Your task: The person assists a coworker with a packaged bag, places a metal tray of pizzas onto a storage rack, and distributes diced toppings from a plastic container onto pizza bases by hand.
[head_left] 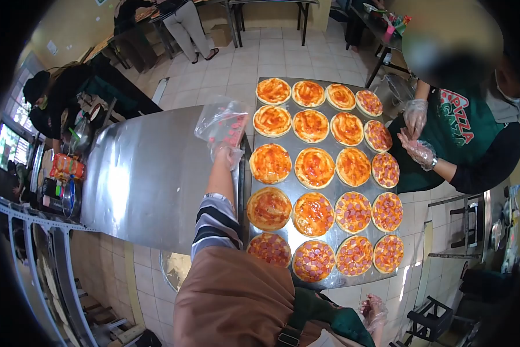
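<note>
My left hand [228,155], in a clear plastic glove, reaches forward over the edge of the bare metal table and grips a clear plastic bag [224,124] with small reddish sausage pieces inside. My right hand [375,311], also gloved, is low at the bottom right beside my green apron [329,318]. Its fingers are loosely bent and apart, with nothing visible in them. Rows of round pizza bases lie to the right of the bag. Many carry only red sauce, like this sauced base [314,168]; others have sausage slices, like this topped pizza [313,260].
The pizzas rest on a metal table [352,281]. Left of it stands another metal table [150,173]. Across the pizzas, a co-worker in a green apron [474,127] holds gloved hands [416,136] near the far-right column. Another person [69,104] bends over at the left.
</note>
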Available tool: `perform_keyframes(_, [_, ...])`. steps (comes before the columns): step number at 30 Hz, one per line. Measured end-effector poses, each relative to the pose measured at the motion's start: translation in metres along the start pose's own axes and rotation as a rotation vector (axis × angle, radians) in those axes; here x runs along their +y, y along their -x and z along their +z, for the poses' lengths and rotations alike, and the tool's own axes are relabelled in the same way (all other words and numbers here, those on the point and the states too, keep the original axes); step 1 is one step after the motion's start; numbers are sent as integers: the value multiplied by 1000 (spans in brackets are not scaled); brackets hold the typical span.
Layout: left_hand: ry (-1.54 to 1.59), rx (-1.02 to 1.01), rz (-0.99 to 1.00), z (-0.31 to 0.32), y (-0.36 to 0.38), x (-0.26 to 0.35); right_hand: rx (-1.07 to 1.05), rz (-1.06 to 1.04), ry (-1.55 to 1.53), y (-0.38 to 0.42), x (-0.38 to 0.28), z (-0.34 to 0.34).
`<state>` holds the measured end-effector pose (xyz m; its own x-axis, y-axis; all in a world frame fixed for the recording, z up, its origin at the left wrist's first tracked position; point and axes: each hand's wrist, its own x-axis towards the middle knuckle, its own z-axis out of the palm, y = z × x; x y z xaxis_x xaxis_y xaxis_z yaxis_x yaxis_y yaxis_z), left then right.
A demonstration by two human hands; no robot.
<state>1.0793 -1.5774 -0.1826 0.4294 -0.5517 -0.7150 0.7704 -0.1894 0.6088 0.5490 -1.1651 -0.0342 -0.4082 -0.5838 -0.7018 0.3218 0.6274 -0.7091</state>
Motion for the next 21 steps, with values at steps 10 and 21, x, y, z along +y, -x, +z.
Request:
perform_keyframes(10, [-20,-411,-120,-35,185,-48,-375,-278,294,-33,-81,57])
perform_keyframes(21, [-550,-436,59,-24,427,-157,-751,-1336,786,13,-135,106])
